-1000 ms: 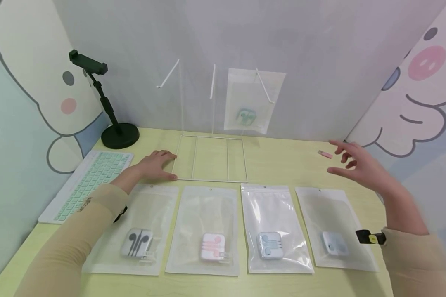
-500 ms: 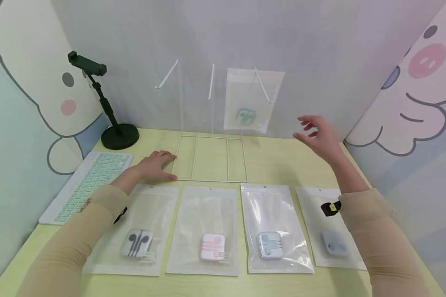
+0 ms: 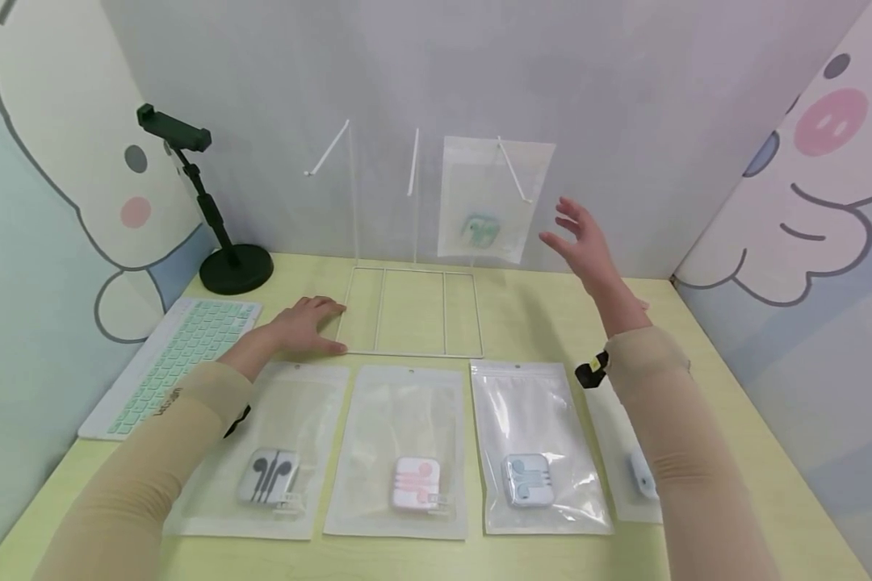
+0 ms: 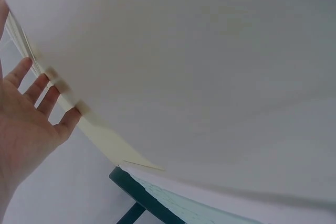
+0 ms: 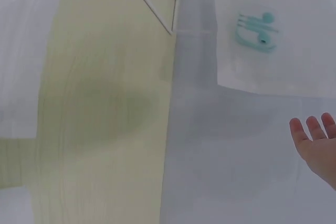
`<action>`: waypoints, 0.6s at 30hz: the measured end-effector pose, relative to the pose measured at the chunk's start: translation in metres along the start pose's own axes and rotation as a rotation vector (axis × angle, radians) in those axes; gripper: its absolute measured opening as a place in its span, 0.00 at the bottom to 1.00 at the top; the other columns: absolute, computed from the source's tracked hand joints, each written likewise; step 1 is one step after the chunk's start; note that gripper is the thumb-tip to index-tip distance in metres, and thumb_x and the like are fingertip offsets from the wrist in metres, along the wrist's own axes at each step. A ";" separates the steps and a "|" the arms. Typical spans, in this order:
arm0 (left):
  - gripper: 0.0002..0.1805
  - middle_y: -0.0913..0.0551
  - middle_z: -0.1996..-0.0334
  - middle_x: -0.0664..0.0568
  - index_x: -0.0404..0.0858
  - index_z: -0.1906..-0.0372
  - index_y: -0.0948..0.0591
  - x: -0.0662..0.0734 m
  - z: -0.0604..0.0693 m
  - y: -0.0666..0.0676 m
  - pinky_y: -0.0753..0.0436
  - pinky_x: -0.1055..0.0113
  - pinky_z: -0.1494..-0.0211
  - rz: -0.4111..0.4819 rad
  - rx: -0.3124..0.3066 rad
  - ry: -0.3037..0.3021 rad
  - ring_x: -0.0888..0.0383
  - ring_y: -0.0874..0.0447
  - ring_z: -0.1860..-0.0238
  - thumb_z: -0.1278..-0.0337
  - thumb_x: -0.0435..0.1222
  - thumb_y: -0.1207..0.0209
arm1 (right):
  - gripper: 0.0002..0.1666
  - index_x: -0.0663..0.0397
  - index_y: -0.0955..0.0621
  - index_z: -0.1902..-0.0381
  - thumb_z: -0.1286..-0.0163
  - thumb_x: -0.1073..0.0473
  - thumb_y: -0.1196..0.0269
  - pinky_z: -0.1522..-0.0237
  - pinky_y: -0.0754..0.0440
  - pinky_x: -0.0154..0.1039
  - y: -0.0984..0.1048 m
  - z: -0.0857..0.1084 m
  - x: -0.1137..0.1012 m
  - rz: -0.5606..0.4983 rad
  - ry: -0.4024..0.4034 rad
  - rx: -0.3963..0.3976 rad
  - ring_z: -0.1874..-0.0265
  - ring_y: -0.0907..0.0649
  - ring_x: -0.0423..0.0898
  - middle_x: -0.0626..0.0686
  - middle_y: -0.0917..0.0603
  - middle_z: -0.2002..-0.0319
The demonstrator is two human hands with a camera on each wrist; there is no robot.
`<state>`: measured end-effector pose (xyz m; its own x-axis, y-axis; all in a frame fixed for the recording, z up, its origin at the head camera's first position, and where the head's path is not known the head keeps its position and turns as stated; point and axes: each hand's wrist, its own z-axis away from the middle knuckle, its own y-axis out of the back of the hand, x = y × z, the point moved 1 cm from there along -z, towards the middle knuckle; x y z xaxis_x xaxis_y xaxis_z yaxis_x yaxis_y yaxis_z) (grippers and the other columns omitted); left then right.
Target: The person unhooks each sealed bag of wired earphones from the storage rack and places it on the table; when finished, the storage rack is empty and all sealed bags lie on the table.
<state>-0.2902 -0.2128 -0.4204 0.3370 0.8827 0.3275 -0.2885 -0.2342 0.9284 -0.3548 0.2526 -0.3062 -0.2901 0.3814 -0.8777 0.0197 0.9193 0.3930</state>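
Note:
My left hand point(image 3: 299, 324) lies with spread fingers at the left side of a white wire rack point(image 3: 414, 353), thumb and fingertips at its base wire. My right hand point(image 3: 583, 246) is raised, empty, with loosely bent fingers, just right of a hanging clear bag point(image 3: 472, 177) and apart from it. That bag hangs on the rack's right hook and holds mint-green earphones point(image 5: 257, 32). Along the front lie bagged earphones: black point(image 3: 269, 476), pink point(image 3: 417, 484) and blue point(image 3: 529, 480). My right forearm partly hides another bag point(image 3: 618, 444) at the right.
A mint-and-white keyboard point(image 3: 182, 363) lies at the left, with a black phone stand point(image 3: 236, 268) behind it. The rack's left hook point(image 3: 327, 148) and middle hook point(image 3: 413, 161) carry nothing. Behind my right wrist a small pink item point(image 3: 644, 305) is mostly hidden.
My right hand has moved left and up from beside the pink item to near the hanging bag. My left hand has stayed at the rack's base.

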 end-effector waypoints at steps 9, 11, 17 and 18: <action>0.49 0.42 0.30 0.38 0.40 0.30 0.38 0.000 0.002 0.001 0.43 0.35 0.36 -0.009 0.002 -0.006 0.36 0.47 0.32 0.53 0.63 0.39 | 0.45 0.57 0.47 0.27 0.36 0.65 0.37 0.31 0.40 0.47 -0.024 -0.016 -0.006 -0.230 -0.050 -0.011 0.29 0.43 0.56 0.58 0.44 0.28; 0.49 0.43 0.30 0.38 0.41 0.30 0.38 -0.001 0.002 0.000 0.43 0.34 0.36 -0.008 -0.002 -0.001 0.36 0.48 0.32 0.53 0.63 0.39 | 0.45 0.54 0.47 0.27 0.36 0.64 0.37 0.31 0.41 0.45 -0.028 -0.019 -0.005 -0.253 -0.066 -0.007 0.28 0.43 0.54 0.56 0.44 0.27; 0.49 0.43 0.30 0.41 0.43 0.29 0.38 -0.003 -0.003 -0.003 0.43 0.36 0.35 -0.009 -0.002 0.009 0.38 0.48 0.31 0.54 0.64 0.39 | 0.42 0.51 0.45 0.27 0.34 0.65 0.39 0.30 0.41 0.44 -0.036 -0.030 0.003 -0.320 -0.099 0.026 0.29 0.41 0.53 0.57 0.41 0.28; 0.49 0.43 0.30 0.41 0.43 0.29 0.38 -0.004 -0.003 -0.003 0.43 0.36 0.35 -0.010 -0.002 0.009 0.38 0.48 0.31 0.54 0.64 0.39 | 0.42 0.52 0.45 0.27 0.35 0.66 0.39 0.31 0.41 0.44 -0.037 -0.032 0.005 -0.334 -0.101 0.035 0.30 0.39 0.53 0.58 0.40 0.29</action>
<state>-0.2933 -0.2138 -0.4253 0.3317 0.8885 0.3170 -0.2873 -0.2249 0.9311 -0.3873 0.2169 -0.3162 -0.1898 0.0649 -0.9797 -0.0267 0.9971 0.0713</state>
